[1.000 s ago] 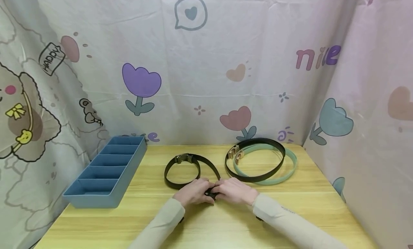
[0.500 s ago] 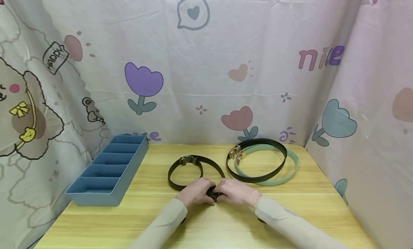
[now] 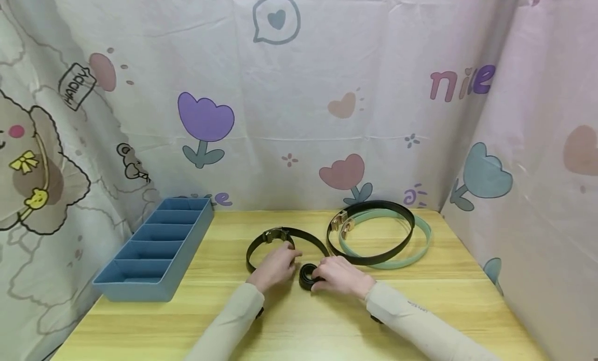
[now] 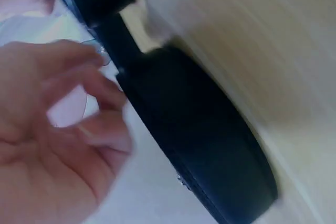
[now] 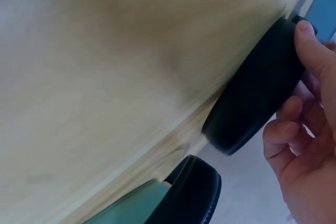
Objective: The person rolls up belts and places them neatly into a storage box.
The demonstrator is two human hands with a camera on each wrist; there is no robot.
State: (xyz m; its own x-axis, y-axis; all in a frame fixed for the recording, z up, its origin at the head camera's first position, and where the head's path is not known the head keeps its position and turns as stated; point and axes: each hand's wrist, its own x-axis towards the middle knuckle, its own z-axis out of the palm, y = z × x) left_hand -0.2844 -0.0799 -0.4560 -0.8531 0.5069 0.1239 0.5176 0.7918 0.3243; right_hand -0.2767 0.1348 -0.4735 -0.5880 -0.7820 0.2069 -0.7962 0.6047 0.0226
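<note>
A black belt (image 3: 306, 236) lies on the table, with a loop and metal buckle (image 3: 274, 235) on the left and a tight coil (image 3: 307, 278) at its near end. My right hand (image 3: 343, 275) pinches the coil's right side, its thumb on the edge in the right wrist view. My left hand (image 3: 275, 267) hovers over the near side of the loop, its fingers loosely bent. In the left wrist view, the left hand (image 4: 58, 135) sits beside the black strap (image 4: 199, 135), with a gap between thumb and fingers and nothing plainly held.
A blue divided tray (image 3: 175, 272) stands on the left of the wooden table (image 3: 303, 330). At the back right, another black belt (image 3: 374, 258) lies looped over a mint green belt (image 3: 422, 246). A patterned curtain (image 3: 280, 91) hangs behind and along both sides.
My left hand has let go of the coil and moved left and away toward the buckle. My right hand stays on the coil, now more exposed. The loop has shifted slightly right.
</note>
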